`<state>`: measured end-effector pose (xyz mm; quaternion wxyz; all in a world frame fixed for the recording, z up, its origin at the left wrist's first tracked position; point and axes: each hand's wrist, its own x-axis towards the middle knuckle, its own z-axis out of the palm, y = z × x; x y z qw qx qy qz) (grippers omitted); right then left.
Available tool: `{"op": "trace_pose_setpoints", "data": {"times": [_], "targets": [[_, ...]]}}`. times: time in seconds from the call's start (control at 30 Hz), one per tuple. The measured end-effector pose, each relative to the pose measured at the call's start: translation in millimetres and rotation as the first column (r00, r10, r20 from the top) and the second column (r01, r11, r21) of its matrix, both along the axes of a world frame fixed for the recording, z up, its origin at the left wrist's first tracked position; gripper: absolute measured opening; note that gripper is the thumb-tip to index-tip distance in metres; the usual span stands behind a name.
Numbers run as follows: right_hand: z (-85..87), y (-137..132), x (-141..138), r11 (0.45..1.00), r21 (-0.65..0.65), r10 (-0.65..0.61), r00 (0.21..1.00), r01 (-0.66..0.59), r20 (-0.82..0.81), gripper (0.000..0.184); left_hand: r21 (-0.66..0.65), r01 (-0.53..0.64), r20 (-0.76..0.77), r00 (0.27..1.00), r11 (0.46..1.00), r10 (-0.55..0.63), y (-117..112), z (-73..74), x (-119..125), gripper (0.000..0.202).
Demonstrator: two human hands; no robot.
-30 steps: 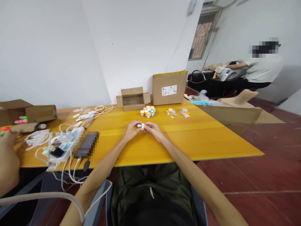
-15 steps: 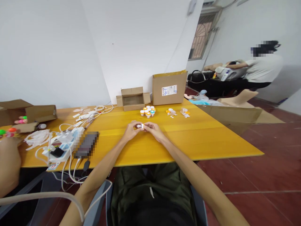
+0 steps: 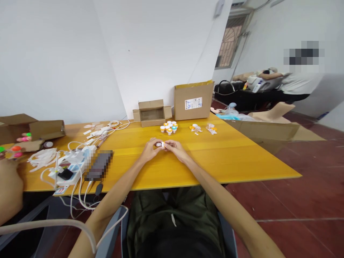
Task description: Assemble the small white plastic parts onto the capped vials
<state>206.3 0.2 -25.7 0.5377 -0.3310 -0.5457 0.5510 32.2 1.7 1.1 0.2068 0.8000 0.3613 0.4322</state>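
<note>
Between my two hands, just above the yellow table [image 3: 215, 161], is a small white capped piece [image 3: 160, 144], lying sideways; its exact kind is too small to tell. My left hand [image 3: 149, 149] pinches one end of it with thumb and fingers. At its other end the fingertips of my right hand [image 3: 176, 149] are closed. Beyond my hands stands a cluster of small capped pieces [image 3: 169, 127], mostly orange and white, one teal. To their right lie loose orange, white and clear parts [image 3: 195, 128] in two small piles.
Behind the cluster are an open carton [image 3: 152, 114] and a closed cardboard box [image 3: 194, 102]. Cables, a power strip [image 3: 77, 165] and a dark phone-like device [image 3: 99, 165] cover the left side. Another person's arm [image 3: 10, 188] reaches in there; a co-worker [image 3: 298, 86] sits far right.
My hands stay almost still around the white capped piece. At the far left the other person's hand shifts slightly, and the co-worker at the right leans lower.
</note>
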Motion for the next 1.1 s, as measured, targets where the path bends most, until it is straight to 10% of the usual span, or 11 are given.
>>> {"op": "trace_pose_setpoints", "data": {"times": [1.1], "targets": [[0.3,-3.3,-3.5,0.998,0.050,-0.035,0.993,0.030,0.109,0.050,0.137,-0.070,-0.118,0.989,0.988,0.086,-0.5,-7.5,3.6,0.012]]}}
